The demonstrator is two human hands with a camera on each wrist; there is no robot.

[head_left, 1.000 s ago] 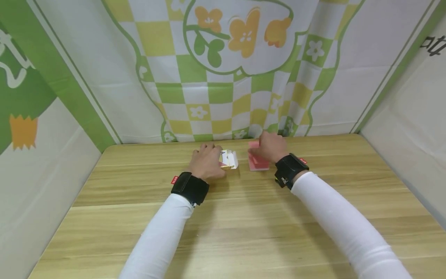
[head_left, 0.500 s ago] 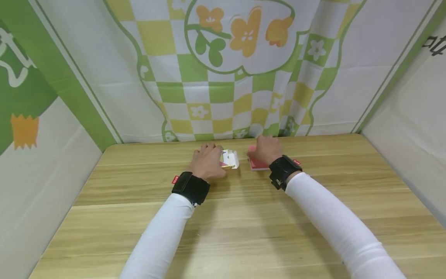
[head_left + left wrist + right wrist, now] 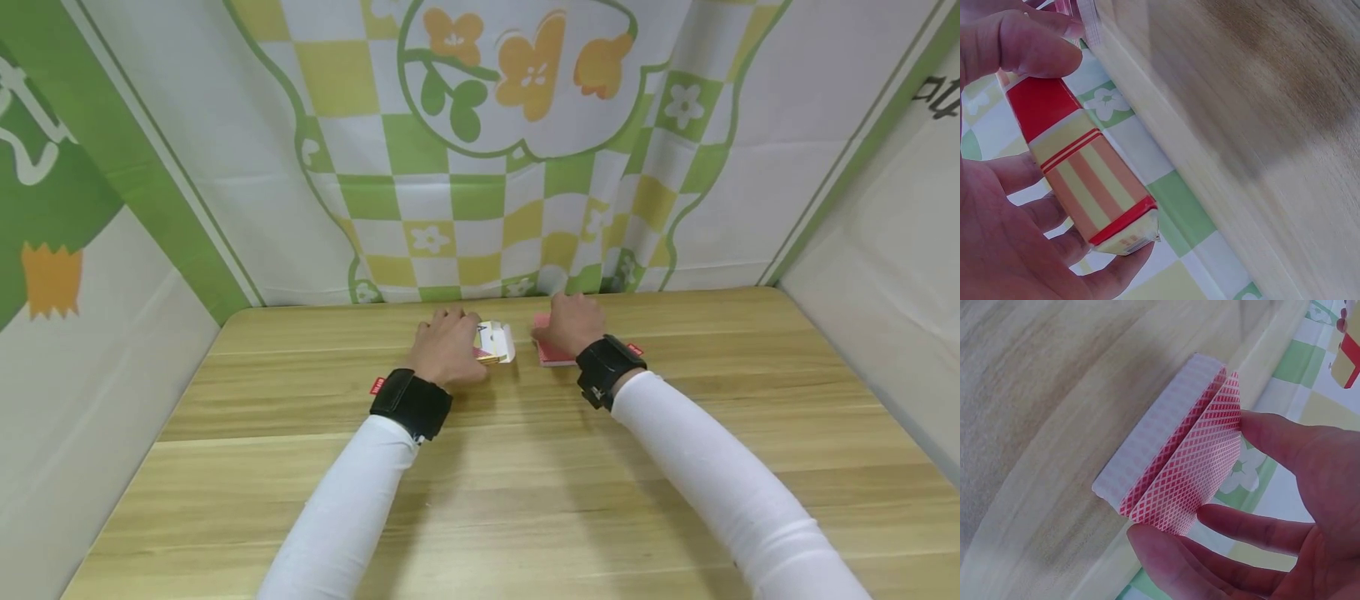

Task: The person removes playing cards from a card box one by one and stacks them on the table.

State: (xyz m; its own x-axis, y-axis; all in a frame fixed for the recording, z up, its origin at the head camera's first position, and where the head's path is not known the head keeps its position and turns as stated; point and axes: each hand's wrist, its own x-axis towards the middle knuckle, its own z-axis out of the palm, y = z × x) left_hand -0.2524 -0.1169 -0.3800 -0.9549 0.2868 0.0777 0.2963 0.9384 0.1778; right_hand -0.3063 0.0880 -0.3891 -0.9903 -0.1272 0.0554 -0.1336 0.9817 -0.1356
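My left hand (image 3: pixel 444 350) holds a playing-card box (image 3: pixel 492 342) flat-wise near the table's back edge, its white flap open towards the right. In the left wrist view the thumb lies on one end of the striped red and cream box (image 3: pixel 1088 172), with fingers curled beneath. Just right of it, my right hand (image 3: pixel 575 325) is over a deck of cards (image 3: pixel 553 358) on the table. The right wrist view shows thumb and fingers pinching a red-patterned playing card (image 3: pixel 1194 456), tilted up from the deck's top; whether more than one card is held, I cannot tell.
The wooden table (image 3: pixel 480 500) extends towards me and to both sides. Behind it hangs a checked green, yellow and white cloth (image 3: pixel 480 208). Pale fabric walls (image 3: pixel 885 283) close off the sides. Both wrists wear black straps (image 3: pixel 411 404).
My right hand has lowered onto the deck and shifted slightly left; a second ago it was lifting a card above the deck. The left hand and box have stayed in place.
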